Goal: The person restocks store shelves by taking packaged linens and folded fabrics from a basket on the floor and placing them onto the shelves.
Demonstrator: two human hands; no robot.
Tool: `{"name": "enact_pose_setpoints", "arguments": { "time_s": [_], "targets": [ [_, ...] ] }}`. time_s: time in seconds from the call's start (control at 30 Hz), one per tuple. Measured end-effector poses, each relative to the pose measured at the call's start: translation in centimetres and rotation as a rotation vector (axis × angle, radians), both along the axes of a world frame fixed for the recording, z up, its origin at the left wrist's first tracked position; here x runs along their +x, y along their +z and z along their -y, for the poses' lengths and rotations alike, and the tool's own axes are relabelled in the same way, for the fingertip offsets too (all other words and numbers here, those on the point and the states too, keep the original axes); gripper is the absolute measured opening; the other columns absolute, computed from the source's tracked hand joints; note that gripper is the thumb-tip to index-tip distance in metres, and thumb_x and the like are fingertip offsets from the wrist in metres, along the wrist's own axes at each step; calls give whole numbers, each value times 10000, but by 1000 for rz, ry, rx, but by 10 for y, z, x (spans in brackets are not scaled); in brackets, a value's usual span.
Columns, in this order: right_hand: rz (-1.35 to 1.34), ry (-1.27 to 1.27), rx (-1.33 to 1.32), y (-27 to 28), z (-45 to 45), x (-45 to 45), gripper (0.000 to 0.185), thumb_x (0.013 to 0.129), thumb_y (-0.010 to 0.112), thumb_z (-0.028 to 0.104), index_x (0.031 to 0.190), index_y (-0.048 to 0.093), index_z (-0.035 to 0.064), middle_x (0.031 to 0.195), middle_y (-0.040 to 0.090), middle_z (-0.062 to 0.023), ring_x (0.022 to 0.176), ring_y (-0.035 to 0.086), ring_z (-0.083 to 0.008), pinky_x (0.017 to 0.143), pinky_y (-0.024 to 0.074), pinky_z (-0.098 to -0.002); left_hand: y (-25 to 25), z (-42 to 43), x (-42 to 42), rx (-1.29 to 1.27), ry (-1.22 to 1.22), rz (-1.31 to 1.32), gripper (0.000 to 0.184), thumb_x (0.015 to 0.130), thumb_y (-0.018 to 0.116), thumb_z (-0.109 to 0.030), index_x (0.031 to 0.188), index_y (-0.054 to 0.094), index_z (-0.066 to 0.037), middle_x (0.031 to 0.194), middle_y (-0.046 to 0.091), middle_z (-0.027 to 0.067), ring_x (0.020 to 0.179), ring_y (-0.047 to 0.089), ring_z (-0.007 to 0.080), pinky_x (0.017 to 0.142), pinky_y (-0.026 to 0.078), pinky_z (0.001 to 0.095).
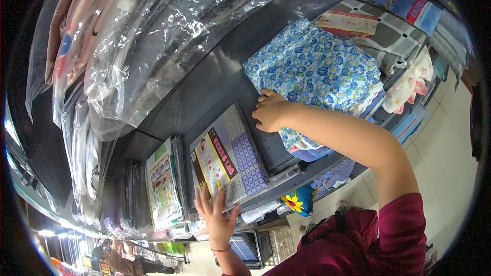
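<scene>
My left hand (217, 225), fingers spread, is at the near edge of a flat packaged bedding set (230, 156). The package has a purple and grey pattern and a printed label, and the fingertips seem to touch its lower corner. My right arm reaches across a folded blue floral cloth (317, 66) that tops a stack of textiles. Beside that cloth's left edge is my right hand (272, 111), its fingers loosely bent and apart. Whether it presses on the cloth I cannot tell. No item shows in either palm.
A dark shelf (215, 79) carries the goods. Clear plastic-wrapped textiles (138, 46) hang at upper left. Upright green packs (163, 184) stand left of the bedding set. A grey checked pack (381, 25) lies beyond the floral stack. Another person (123, 260) is at lower left.
</scene>
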State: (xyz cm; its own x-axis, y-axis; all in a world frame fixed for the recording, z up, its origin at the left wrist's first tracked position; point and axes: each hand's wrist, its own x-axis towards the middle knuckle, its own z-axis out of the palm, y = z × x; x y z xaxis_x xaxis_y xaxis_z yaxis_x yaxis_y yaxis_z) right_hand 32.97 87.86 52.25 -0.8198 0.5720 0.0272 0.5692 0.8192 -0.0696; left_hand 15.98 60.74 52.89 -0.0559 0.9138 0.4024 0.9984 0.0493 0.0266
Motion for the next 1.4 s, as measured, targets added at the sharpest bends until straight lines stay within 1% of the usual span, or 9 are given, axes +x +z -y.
{"name": "enact_pose_setpoints", "arguments": {
  "time_s": [0.1, 0.23, 0.43, 0.73, 0.83, 1.03, 1.13, 1.27, 1.4],
  "targets": [
    [-43, 18, 17, -3, -2, 1, 369, 823, 415, 333, 1002, 620, 83, 1093, 578, -103, 1146, 423, -254, 1040, 140, -426, -15, -3, 7, -39, -20, -22, 474, 700, 642, -221, 1154, 522, -156, 1343, 314, 138, 1261, 201, 394, 1011, 139, 532],
    [-79, 27, 39, -4, -2, 1, 367, 818, 412, 319, 977, 632, 72, 1074, 591, -102, 1129, 442, -263, 1033, 155, -431, -23, -9, 4, 19, 6, -96, 416, 723, 620, -235, 1119, 528, -148, 1289, 394, 93, 1227, 278, 340, 1001, 169, 500],
    [-93, 44, 37, -6, -3, 1, 371, 817, 407, 313, 971, 632, 62, 1059, 592, -117, 1118, 448, -269, 1038, 149, -435, -23, -40, -17, 72, -47, 17, 384, 747, 588, -213, 1112, 516, -119, 1236, 449, 72, 1152, 376, 283, 981, 218, 444],
    [-169, 13, 60, -8, -2, -1, 356, 796, 436, 302, 947, 637, 50, 1040, 595, -138, 1113, 454, -287, 1041, 153, -447, -24, -86, -52, 45, -67, 86, 473, 738, 598, -227, 1190, 484, -145, 1259, 424, 70, 1173, 342, 275, 984, 203, 419],
    [7, -14, -42, 4, 0, 1, 371, 835, 426, 338, 1089, 577, 115, 1134, 540, -102, 1174, 384, -243, 1064, 101, -405, -25, -85, -52, 47, -59, 67, 487, 734, 601, -235, 1198, 481, -147, 1258, 426, 66, 1167, 347, 274, 976, 210, 418],
    [-51, -9, -21, 0, -1, 1, 343, 832, 452, 337, 1062, 592, 124, 1081, 572, -75, 1148, 411, -223, 1063, 111, -410, -23, -84, -49, 92, -73, 69, 469, 739, 598, -246, 1186, 495, -143, 1259, 430, 61, 1167, 352, 266, 973, 215, 413],
    [-147, 45, -59, 0, -4, 3, 316, 793, 466, 332, 911, 633, 91, 987, 610, -117, 1106, 456, -283, 1039, 154, -448, -25, -84, -53, 151, -87, 69, 434, 744, 595, -249, 1157, 518, -141, 1237, 451, 69, 1141, 387, 275, 958, 250, 412],
    [-281, 56, 52, -13, -7, 1, 279, 798, 482, 330, 934, 626, 134, 950, 613, -87, 1045, 488, -262, 1034, 169, -441, -28, -82, -58, 238, -63, 80, 411, 747, 588, -236, 1134, 527, -114, 1240, 454, 92, 1151, 394, 293, 949, 274, 417],
    [-259, 38, -28, 0, 0, 0, 272, 796, 508, 311, 961, 621, 127, 1003, 604, -70, 1073, 481, -231, 1038, 174, -417, -33, -75, -57, 358, 87, 74, 403, 759, 565, -218, 1142, 520, -102, 1264, 426, 126, 1186, 358, 319, 971, 254, 438]
  ]
}}
